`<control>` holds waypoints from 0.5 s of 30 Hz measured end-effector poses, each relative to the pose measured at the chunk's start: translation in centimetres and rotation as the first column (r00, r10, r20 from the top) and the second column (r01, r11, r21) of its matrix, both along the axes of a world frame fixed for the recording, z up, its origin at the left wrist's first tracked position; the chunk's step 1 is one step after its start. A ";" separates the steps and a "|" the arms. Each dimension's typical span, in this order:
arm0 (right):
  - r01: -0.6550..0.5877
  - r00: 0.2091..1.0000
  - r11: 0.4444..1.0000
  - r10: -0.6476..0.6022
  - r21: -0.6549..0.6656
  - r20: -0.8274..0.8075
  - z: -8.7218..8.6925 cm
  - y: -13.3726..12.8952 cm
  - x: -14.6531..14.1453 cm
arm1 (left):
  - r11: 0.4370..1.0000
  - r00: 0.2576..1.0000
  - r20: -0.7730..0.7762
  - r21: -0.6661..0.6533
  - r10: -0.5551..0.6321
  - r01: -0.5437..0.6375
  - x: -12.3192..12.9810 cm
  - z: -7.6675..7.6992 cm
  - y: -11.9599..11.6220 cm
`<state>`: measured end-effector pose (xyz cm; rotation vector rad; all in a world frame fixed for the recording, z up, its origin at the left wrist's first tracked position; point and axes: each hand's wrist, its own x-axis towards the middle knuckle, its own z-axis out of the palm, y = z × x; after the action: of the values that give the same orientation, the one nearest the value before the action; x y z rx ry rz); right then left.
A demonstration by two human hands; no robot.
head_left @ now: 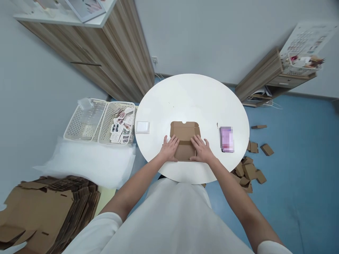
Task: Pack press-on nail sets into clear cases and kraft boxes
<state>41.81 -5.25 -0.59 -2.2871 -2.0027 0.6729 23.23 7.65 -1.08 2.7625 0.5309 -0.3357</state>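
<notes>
A brown cardboard box (184,152), partly folded, lies before me on the white round table (190,95). Its lid panel with a small notch extends flat away from me, and its tray part is nearest my body. At the tray's left side my left hand (170,149) grips the edge, fingers over the fold and thumb by the near corner. My right hand (202,149) holds the opposite side in the same way. Both palms hide much of the side walls.
A small stack of clear-white packets (142,127) sits left, and a pinkish-purple blurred item (227,139) right. Beyond the left edge are baskets (116,123), white sheets (87,158) and flat cardboard blanks (34,211). Folded boxes (249,171) lie on the floor at right.
</notes>
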 end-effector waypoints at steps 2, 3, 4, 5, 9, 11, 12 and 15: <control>-0.038 0.998 0.998 0.041 -0.059 0.037 -0.3 -0.4 -1.2 | 1.000 0.999 0.033 0.000 -0.009 0.009 -0.5 0.0 -0.1; -0.036 0.997 0.997 0.040 -0.073 0.058 -0.5 -0.6 -1.6 | 1.000 0.999 0.049 0.004 -0.012 0.012 -0.7 0.0 -0.2; -0.027 0.996 0.997 0.034 -0.077 0.080 -0.7 -0.7 -2.0 | 1.000 0.998 0.066 0.009 -0.015 0.015 -0.9 0.0 -0.4; -0.020 0.995 0.997 0.027 -0.072 0.099 -0.9 -0.9 -2.4 | 1.000 0.996 0.083 0.014 -0.018 0.017 -1.1 0.1 -0.5; 0.008 0.987 1.000 -0.008 -0.001 0.163 -1.5 -1.9 -3.8 | 0.999 0.991 0.134 0.046 -0.025 0.019 -2.0 0.6 -1.4; 0.027 0.982 0.999 -0.030 0.021 0.185 -1.7 -2.3 -4.4 | 0.997 0.987 0.159 0.057 0.038 -0.047 -3.0 0.7 -2.1; 0.039 0.980 0.999 -0.043 0.024 0.193 -1.8 -2.5 -4.7 | 0.991 0.979 0.174 0.054 0.109 -0.120 -3.7 0.6 -2.4; 0.076 0.978 0.997 -0.078 0.016 0.195 -2.1 -2.9 -5.5 | 0.883 0.864 0.197 -0.024 0.464 -0.469 -6.2 -0.6 -3.5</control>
<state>36.32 -8.13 -2.67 -2.5001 -1.9751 0.4495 17.04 4.18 -1.67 2.5357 1.1218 0.0618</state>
